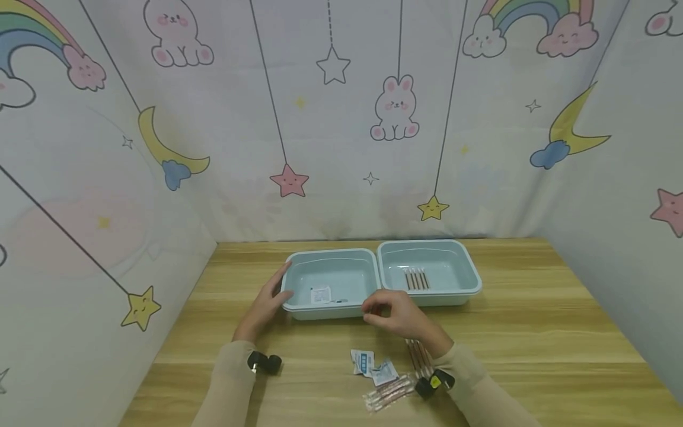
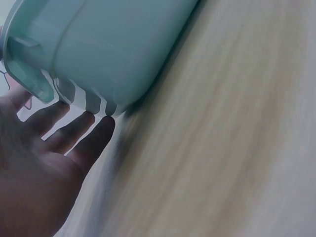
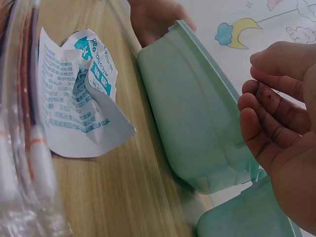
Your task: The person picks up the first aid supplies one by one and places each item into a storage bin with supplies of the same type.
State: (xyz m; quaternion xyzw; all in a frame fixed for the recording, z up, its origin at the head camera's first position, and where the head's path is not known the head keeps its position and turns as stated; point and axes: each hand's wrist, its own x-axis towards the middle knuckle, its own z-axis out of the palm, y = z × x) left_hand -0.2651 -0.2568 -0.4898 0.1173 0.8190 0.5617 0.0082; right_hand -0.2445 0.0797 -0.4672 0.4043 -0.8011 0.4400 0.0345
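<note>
My left hand (image 1: 264, 308) grips the left end of the left pale blue basin (image 1: 331, 312), thumb over the rim and fingers along the outer wall; the left wrist view shows those fingertips (image 2: 106, 123) at the wall. Inside that basin lie a white printed square packet (image 1: 321, 295) and a small dark-marked item (image 1: 341, 301). My right hand (image 1: 397, 311) hovers at the front right corner of this basin, fingers loosely bent. In the right wrist view its thumb and forefinger come close together with nothing visible between them, and a dark reddish mark shows on one finger.
The right basin (image 1: 453, 292) stands alongside, holding several brown swabs (image 1: 417, 279) in a row. Nearer on the wooden table lie two crumpled alcohol pad packets (image 1: 364, 362), clear-wrapped swabs (image 1: 389, 392), and more brown swabs (image 1: 418, 357) under the right wrist. A printed curtain (image 1: 341, 148) hangs behind.
</note>
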